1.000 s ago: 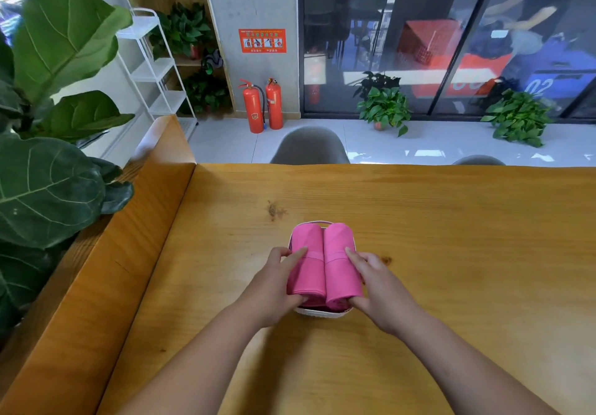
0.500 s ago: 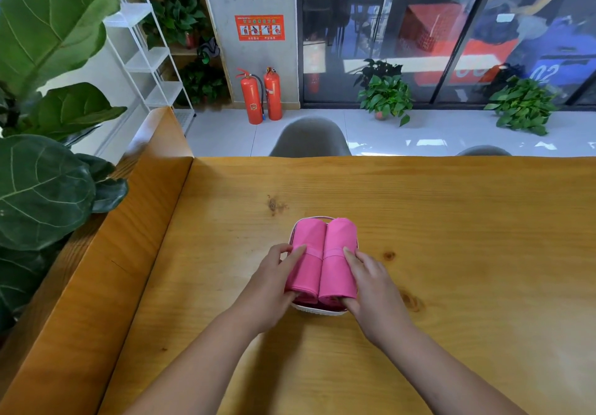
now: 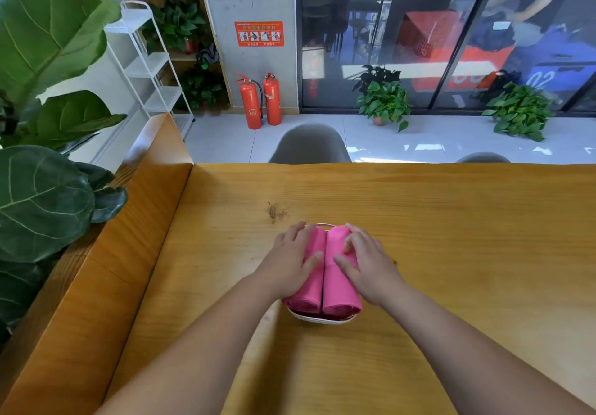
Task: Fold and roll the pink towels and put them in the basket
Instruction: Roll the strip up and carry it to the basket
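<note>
I see both rolled pink cloth towels side by side in the small white basket on the wooden worktop. Left hand and right hand press them, each grip apart. I judge this the final seating step. Next: lift off without dragging the rolls.

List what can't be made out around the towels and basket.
Head view only.
- Basket: only rim slivers show; left towel, right towel, left hand and right hand cover its inside.
- Anything beneath the towels: hidden by them.
- Wall sign: lettering too small.
</note>
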